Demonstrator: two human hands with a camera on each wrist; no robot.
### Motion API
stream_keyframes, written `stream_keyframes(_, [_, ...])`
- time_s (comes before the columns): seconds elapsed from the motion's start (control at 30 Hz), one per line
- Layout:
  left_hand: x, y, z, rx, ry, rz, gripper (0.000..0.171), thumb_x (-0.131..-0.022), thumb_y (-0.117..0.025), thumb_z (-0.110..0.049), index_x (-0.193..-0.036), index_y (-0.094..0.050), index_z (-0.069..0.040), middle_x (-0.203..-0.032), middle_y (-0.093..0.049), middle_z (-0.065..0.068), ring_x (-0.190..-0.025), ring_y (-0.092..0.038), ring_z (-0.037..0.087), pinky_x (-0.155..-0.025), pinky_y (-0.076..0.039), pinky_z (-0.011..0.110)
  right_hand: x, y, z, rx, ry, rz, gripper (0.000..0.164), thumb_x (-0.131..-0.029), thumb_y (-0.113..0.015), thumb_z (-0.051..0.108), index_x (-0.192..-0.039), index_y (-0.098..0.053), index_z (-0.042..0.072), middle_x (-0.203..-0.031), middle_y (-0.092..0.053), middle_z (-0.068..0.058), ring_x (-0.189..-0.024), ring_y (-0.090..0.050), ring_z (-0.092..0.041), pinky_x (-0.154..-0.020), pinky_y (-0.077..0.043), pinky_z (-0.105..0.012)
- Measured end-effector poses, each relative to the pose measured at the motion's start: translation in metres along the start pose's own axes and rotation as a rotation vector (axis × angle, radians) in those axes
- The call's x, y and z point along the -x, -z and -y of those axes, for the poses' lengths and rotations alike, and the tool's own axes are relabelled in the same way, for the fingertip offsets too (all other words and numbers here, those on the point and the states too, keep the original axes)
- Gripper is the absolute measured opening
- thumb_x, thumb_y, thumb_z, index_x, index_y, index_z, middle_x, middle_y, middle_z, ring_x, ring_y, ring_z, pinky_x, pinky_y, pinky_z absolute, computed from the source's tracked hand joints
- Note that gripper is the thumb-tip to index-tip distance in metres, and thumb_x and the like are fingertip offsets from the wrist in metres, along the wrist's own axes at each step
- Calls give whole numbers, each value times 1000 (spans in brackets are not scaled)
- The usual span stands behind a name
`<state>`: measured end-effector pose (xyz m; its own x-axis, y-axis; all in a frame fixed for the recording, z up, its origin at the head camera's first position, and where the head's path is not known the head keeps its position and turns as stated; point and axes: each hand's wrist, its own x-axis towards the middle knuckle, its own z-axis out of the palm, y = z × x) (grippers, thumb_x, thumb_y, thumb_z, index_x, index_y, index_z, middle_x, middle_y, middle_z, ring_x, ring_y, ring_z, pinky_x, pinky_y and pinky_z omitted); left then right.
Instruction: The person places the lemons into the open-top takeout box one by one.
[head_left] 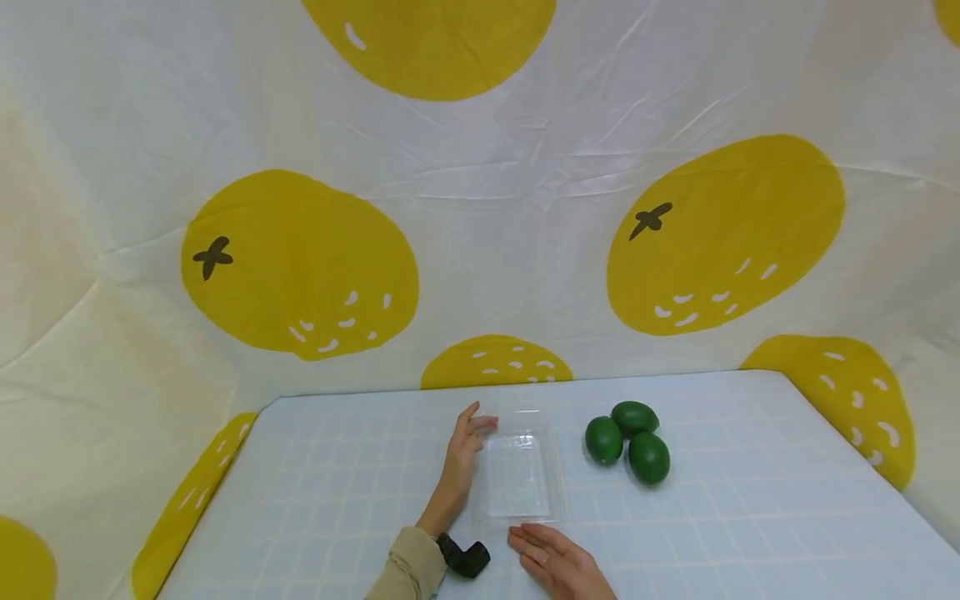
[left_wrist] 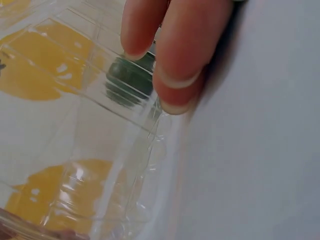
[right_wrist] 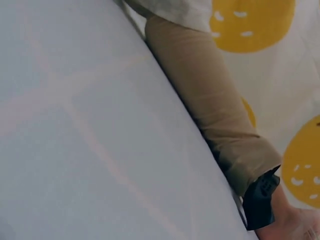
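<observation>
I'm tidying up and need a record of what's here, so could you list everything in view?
Plastic box: 1, clear, on the table between the two hands.
Fruits: 3, dark green, clustered to the right of the box in the head view.
Tablecloth: 1, pale blue-white with faint lines, under the box and fruits.
Backdrop: seemingly 1, off-white with yellow fruit prints, behind and beside the table.
Wrist device: 1 in the head view, black, at the left wrist.
Sleeve: 1 in the head view, tan, on the left forearm.
Left hand: 1, bare, at the box's left side.
Right hand: 1, bare, by the box's near edge.
</observation>
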<state>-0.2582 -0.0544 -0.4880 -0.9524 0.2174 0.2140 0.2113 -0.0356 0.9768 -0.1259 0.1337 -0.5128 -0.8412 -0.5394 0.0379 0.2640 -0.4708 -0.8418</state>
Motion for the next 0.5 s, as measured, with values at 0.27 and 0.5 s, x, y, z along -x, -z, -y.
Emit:
stream_keyframes(0.27, [2, -3, -3, -59, -15, -22, 58, -85, -29, 9, -142, -25, 3, -126, -50, 28, -119, -47, 41, -102, -29, 48, -1, -6, 3, -41, -103, -206, 63, -96, -51, 21, -139, -24, -16, -135, -47, -25, -123, -50, -25, -100, -42, -34])
stream_keyframes(0.5, [5, -4, -7, -76, -26, -15, 57, -85, -28, 9, -142, -25, 5, -125, -50, 29, -118, -47, 42, -99, -32, 42, 0, 2, 2, -104, -112, -61, 47, -100, -42, 17, -137, -33, -12, -126, -55, -22, -118, -54, -28, -99, -42, -38])
